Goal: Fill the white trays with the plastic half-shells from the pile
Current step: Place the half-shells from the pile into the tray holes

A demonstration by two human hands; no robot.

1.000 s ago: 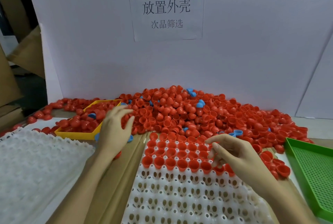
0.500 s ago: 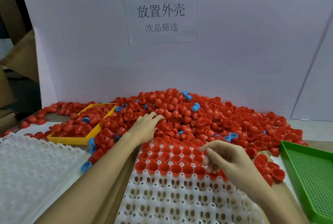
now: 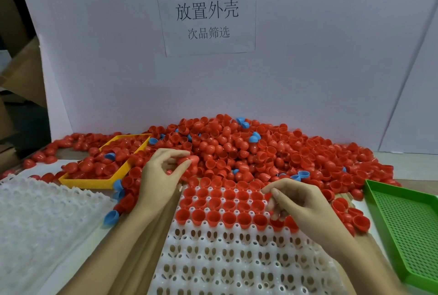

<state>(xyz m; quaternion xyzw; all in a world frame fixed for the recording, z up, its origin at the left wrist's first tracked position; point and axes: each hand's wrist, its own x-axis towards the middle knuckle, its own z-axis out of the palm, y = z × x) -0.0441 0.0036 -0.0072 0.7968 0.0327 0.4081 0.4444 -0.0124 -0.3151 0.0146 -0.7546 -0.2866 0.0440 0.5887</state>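
A big pile of red half-shells [image 3: 272, 152], with a few blue ones mixed in, lies against the white backboard. In front of it sits a white tray [image 3: 237, 261] whose three far rows hold red shells, open side up. My left hand [image 3: 161, 176] is at the pile's near left edge and pinches a red half-shell [image 3: 190, 159] between thumb and fingers. My right hand [image 3: 305, 207] hovers over the right end of the third row, its fingertips curled onto a red shell [image 3: 277, 220] there. A second white tray [image 3: 35, 223] lies at the left.
A yellow tray [image 3: 83, 182] with red shells and a blue one stands left of the pile. At the right edge lies a green perforated tray [image 3: 384, 202]. Loose blue shells [image 3: 111, 217] lie between the two white trays. A paper sign [image 3: 208, 15] hangs on the backboard.
My left hand went from beside the yellow tray right into the pile and has lifted a red half-shell. My right hand stayed over the third row's right end.
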